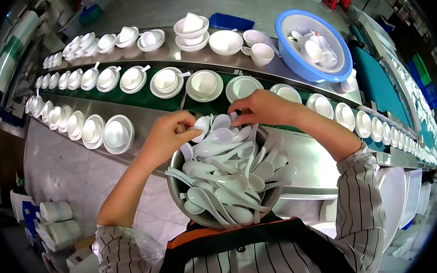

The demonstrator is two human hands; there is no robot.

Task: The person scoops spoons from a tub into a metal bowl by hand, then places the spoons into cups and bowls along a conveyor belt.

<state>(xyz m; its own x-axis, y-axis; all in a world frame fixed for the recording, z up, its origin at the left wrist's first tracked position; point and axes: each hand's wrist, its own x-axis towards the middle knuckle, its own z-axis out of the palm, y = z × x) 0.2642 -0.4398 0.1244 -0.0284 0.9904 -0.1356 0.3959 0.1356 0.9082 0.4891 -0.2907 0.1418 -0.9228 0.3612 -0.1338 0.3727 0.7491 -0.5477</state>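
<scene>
A metal basin [204, 219] heaped with white soup spoons [230, 180] is right in front of my body. At the pile's far left edge, my left hand [166, 135] pinches a white soup spoon [202, 128] between thumb and fingers. My right hand [259, 108] is at the far side of the pile, its thumb and fingertips closed on another spoon [233, 116], which they partly cover. Just beyond both hands, on the green conveyor belt [175, 103], stand a plate with a bowl [204, 83] and a plate [244, 88].
Rows of stacked white bowls and plates [118, 133] line both steel ledges and the belt. A blue-rimmed tub [288, 63] of cups and spoons sits on the far ledge, with a dark blue tray [231, 21] further left. White rolls [56, 211] stand low at left.
</scene>
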